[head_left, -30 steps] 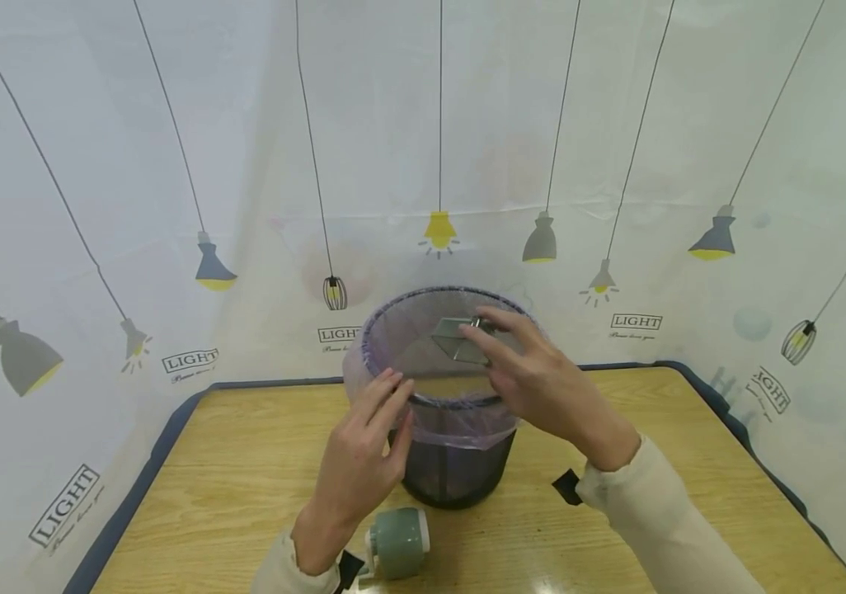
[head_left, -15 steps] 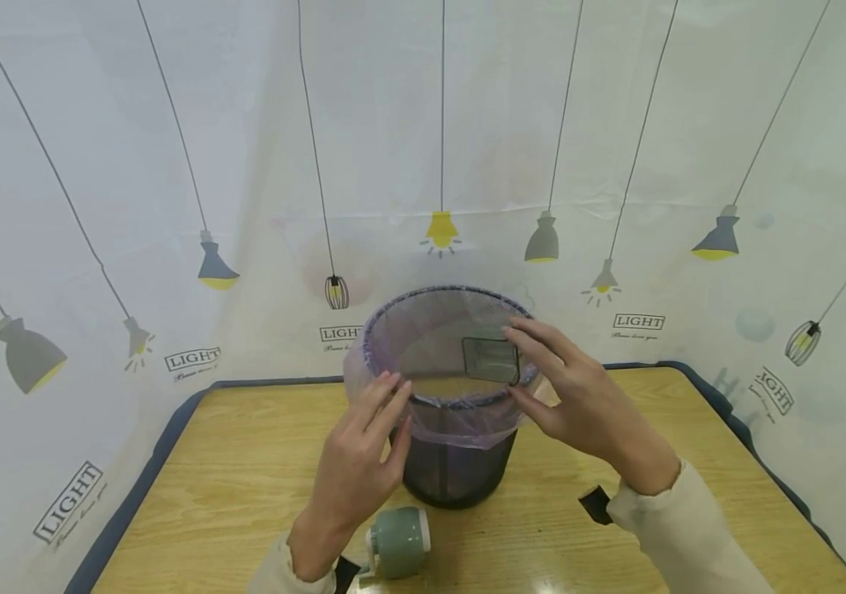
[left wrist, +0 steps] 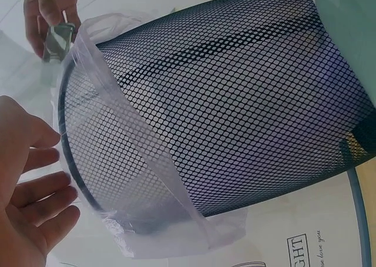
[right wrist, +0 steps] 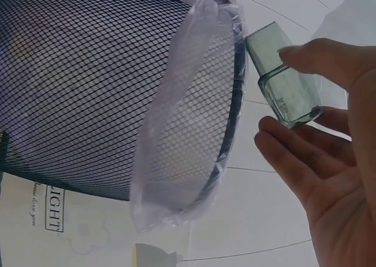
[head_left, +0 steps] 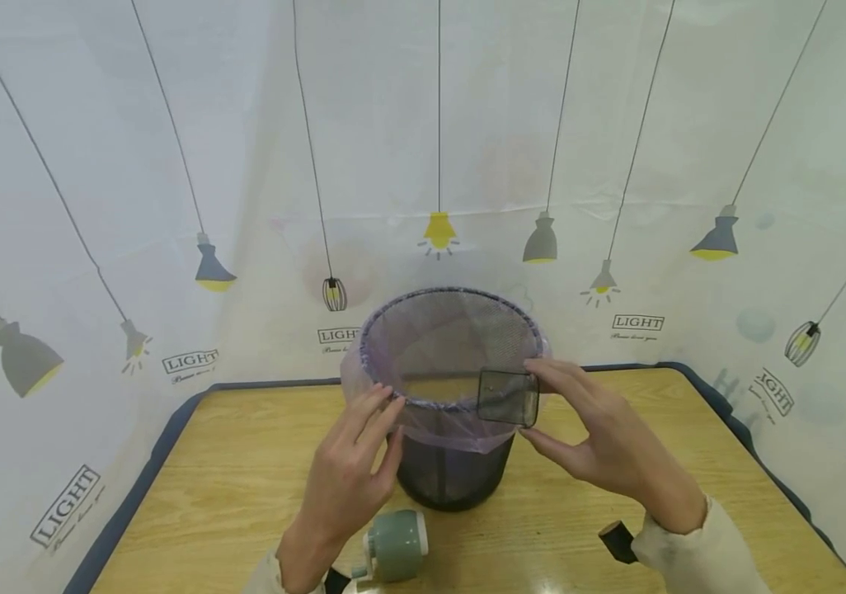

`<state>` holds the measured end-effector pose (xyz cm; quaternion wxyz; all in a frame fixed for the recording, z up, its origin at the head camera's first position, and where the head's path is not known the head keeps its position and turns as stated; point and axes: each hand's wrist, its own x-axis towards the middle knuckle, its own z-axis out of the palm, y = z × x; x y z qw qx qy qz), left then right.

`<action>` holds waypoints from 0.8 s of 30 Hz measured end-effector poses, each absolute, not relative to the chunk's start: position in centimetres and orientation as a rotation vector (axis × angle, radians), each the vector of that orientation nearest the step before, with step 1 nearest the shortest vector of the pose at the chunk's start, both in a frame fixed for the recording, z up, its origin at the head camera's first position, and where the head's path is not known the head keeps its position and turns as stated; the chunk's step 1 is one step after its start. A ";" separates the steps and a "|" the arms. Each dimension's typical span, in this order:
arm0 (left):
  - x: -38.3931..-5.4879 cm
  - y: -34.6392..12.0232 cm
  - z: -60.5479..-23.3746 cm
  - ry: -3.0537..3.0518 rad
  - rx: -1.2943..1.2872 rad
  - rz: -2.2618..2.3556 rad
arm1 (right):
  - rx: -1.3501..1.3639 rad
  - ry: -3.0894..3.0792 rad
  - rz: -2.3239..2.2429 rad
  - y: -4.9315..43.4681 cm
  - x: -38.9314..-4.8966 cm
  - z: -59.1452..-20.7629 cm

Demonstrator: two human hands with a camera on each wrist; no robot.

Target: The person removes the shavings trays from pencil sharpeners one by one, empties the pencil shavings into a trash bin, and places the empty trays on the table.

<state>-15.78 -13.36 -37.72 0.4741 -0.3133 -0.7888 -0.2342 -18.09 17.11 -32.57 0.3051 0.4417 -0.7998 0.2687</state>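
Observation:
My right hand (head_left: 608, 433) pinches a small clear, greenish plastic drawer (head_left: 508, 398) between thumb and fingers. It is at the right front of the rim of a black mesh wastebasket (head_left: 453, 478), lined with a thin purplish bag (head_left: 438, 433). In the right wrist view the drawer (right wrist: 288, 79) is tilted just outside the rim, and no contents can be made out. My left hand (head_left: 349, 470) has its fingertips at the rim's left front, fingers loosely bent and not wrapped round it. A green and white hand-crank pencil sharpener (head_left: 397, 546) lies nearer me on the table.
The wooden table (head_left: 245, 462) has a dark blue edge (head_left: 267, 384). Behind and beside it hangs a white sheet (head_left: 378, 124) printed with lamps. A black strap end (head_left: 618, 542) sticks out by my right wrist.
My right hand has moved from over the basket's opening to the right and nearer me, turning the drawer as it goes. My left hand stays at the rim.

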 end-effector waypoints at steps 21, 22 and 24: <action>-15.4 -14.2 -38.4 -1.918 -0.765 -0.569 | 1.238 -2.198 1.011 19.3 -16.3 -38.0; -15.4 -14.3 -38.4 -1.918 -0.766 -0.570 | 1.235 -2.216 1.012 19.4 -16.2 -38.3; -15.4 -14.5 -38.6 -1.922 -0.766 -0.574 | 1.216 -2.256 1.016 19.4 -16.1 -38.9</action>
